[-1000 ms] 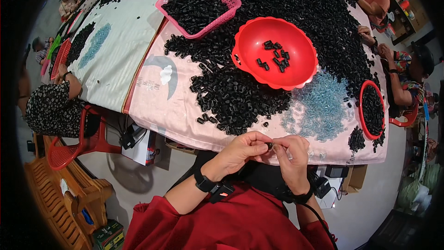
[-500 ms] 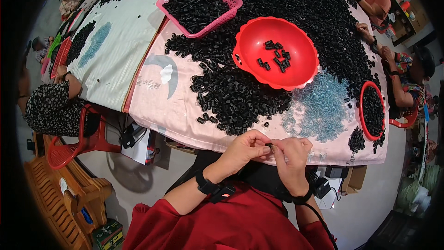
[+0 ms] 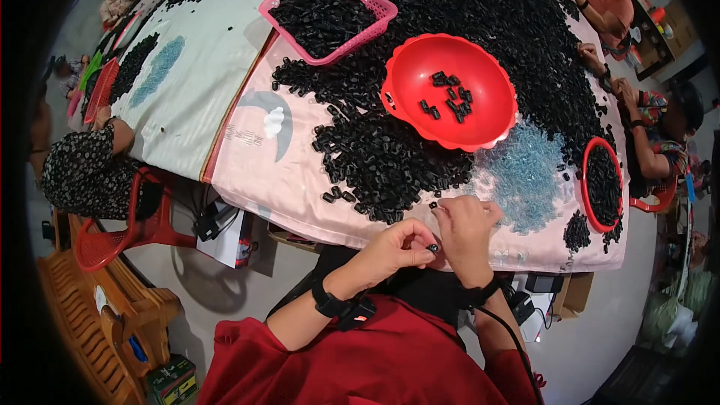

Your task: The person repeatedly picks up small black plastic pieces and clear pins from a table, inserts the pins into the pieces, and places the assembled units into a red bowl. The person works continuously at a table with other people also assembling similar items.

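I see the left hand [image 3: 386, 256] in a narrow pinch, thumb and forefinger closed on a small black piece [image 3: 433, 248] that shows at their tips. Just beside it, to its right, the right hand [image 3: 466, 231] reaches further over the table's near edge, palm down. Its thumb and forefinger are drawn close together at a loose black piece [image 3: 433, 205] lying just past their tips; I cannot tell whether they grip it or merely come near.

Ahead of the left hand I have a heap of black pieces [image 3: 386, 169] on the pink cloth [image 3: 292, 195]. Ahead and to the right of the right hand, near its knuckles, spreads a pile of clear bluish pieces [image 3: 525, 180]. Beyond both hands sits the red bowl [image 3: 416, 75], a few black pieces inside. Well off to the right hand's right stands a red-rimmed basket [image 3: 585, 184], filled with black pieces.
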Demonstrator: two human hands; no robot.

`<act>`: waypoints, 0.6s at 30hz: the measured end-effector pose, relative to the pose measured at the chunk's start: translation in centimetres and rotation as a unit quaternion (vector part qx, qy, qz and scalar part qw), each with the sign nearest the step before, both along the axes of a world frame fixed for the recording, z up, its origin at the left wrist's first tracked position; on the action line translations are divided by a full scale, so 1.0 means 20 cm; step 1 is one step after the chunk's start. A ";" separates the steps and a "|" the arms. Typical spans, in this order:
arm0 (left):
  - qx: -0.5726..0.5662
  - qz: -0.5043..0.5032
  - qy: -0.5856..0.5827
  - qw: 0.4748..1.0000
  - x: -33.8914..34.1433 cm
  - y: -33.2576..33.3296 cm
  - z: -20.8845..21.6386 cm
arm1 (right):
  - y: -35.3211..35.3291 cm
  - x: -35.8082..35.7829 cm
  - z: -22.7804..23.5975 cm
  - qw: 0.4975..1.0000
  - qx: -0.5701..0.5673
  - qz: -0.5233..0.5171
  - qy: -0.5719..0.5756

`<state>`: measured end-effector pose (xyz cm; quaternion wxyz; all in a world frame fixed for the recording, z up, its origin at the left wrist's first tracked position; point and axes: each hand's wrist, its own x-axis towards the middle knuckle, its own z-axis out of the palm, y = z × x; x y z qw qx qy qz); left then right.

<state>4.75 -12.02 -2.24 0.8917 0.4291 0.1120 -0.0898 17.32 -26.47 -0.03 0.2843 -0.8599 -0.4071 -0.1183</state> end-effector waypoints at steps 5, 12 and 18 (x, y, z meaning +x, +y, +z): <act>-0.028 0.001 -0.011 1.000 -0.02 0.01 0.03 | 0.04 0.00 -0.03 0.994 -0.089 0.013 -0.059; 0.013 0.009 0.017 1.000 -0.02 0.02 0.02 | -0.07 -0.06 0.09 0.993 0.032 0.006 0.112; 0.032 0.027 0.034 0.999 0.00 -0.01 0.04 | -0.10 -0.14 0.20 0.997 0.030 0.042 0.057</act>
